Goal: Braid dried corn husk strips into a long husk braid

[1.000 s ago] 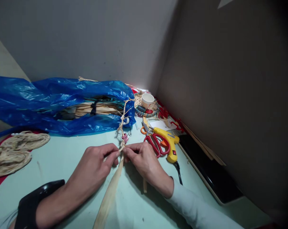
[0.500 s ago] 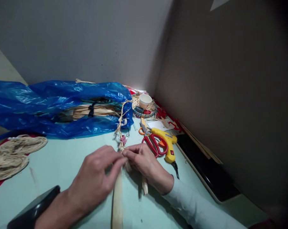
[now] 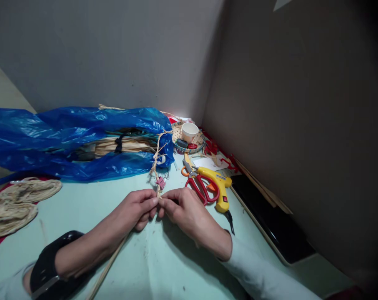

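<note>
A thin braid of dried plant fibre (image 3: 158,160) runs from the blue bag's edge toward me, with a pink binder clip (image 3: 160,182) on it. Just below the clip, my left hand (image 3: 135,208) pinches the near end of the braid between thumb and fingers. My right hand (image 3: 187,212) also pinches it there, fingertips almost touching the left ones. One long pale fibre strand (image 3: 109,266) passes under my left wrist toward the lower left. The exact weave between my fingertips is hidden.
Red-handled scissors (image 3: 204,189) and a yellow glue gun (image 3: 221,189) lie right of my hands. Behind are a blue plastic bag (image 3: 66,125) of fibre and a shallow basket (image 3: 203,146) holding a white cup (image 3: 189,132). Woven soles (image 3: 16,208) lie left, a black tray-like object (image 3: 270,221) right.
My left hand has come in and closed at the braid's end beside my right fingertips. The broad strip that lay straight toward me now shows as a narrow strand slanting to the lower left.
</note>
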A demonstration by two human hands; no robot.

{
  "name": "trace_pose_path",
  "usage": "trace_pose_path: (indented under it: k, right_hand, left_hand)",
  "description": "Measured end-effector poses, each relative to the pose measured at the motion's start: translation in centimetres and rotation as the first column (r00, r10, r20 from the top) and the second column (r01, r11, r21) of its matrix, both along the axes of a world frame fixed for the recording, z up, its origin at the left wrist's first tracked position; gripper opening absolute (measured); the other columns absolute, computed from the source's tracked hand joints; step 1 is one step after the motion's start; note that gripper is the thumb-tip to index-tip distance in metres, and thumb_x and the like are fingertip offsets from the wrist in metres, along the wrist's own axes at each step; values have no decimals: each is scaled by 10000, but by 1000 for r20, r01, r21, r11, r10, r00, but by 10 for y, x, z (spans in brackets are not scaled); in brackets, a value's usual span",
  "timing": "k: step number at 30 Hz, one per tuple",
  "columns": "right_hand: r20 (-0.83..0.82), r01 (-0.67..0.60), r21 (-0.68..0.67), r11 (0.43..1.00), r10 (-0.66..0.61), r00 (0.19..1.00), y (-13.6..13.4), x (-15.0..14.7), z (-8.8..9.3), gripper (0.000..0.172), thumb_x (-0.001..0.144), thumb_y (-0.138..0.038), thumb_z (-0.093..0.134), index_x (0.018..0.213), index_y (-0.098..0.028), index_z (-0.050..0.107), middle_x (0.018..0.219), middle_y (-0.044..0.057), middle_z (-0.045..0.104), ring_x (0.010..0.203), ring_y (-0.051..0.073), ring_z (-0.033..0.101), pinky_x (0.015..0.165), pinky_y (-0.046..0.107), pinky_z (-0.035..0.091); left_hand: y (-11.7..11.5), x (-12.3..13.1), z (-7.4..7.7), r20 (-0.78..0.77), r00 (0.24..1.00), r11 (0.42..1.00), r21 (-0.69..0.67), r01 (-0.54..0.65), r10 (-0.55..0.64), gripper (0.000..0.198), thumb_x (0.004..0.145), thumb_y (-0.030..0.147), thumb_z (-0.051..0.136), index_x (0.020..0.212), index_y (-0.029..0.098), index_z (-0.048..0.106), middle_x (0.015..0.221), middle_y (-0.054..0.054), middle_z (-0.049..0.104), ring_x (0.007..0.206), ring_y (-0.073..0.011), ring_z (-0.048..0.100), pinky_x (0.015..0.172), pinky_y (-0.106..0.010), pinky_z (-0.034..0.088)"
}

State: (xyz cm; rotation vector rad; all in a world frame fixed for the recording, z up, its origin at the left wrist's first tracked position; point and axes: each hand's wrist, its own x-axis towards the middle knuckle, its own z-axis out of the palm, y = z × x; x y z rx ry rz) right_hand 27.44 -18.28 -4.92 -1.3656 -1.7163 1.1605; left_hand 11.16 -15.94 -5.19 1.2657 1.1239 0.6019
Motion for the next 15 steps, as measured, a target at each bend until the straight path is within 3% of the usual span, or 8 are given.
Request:
trace_pose_path:
  k: [4, 6, 9, 12, 15]
  right_hand:
    - [440, -20, 213, 977, -78, 895, -10, -1, 6, 252, 872, -77, 545, 652, -147, 645, 645, 51, 635, 567, 126, 425, 578, 296, 238]
    - [506, -28, 242, 970, -102, 856, -15, -2, 8, 220, 859, -76, 541, 679, -151, 644, 702, 76, 668, 585, 137, 467, 584, 305, 242]
    - [493, -27, 255, 966, -106, 863, -22, -6, 10, 241, 924, -145, 506, 731, -161, 650, 696, 69, 668, 583, 150, 498, 580, 311, 255]
    - [525, -74, 284, 956, -90, 847, -31, -15, 8, 221, 953, -153, 461, 884, -155, 672, 788, 79, 692, 651, 186, 567, 597, 323, 285]
    - [675, -215, 302, 929, -49, 736, -39, -23, 1, 266, 903, -113, 485, 1112, -118, 651, 918, 116, 701, 718, 243, 619, 597, 346, 287]
  left_hand:
    - [-1, -2, 0, -63, 995, 995, 66, -76, 80, 243, 687, 380, 725, 636, 182, 594, 470, 90, 443, 417, -68, 316, 427, -211, 192]
    - [-2, -1, -1, -75, 992, 992, 81, -98, 104, 234, 669, 361, 731, 594, 184, 598, 475, 69, 488, 431, -78, 331, 430, -218, 194]
    - [-3, 0, -3, -76, 989, 990, 71, -120, 125, 216, 641, 331, 748, 566, 174, 620, 486, 51, 523, 436, -78, 326, 432, -228, 170]
    - [-4, 0, -5, -49, 989, 990, 22, -141, 142, 221, 644, 350, 760, 606, 159, 655, 457, 80, 433, 427, -65, 263, 433, -226, 131]
    - [-5, -4, -8, 9, 990, 989, -54, -138, 139, 278, 686, 418, 756, 702, 149, 685, 457, 121, 310, 425, -53, 170, 429, -217, 95]
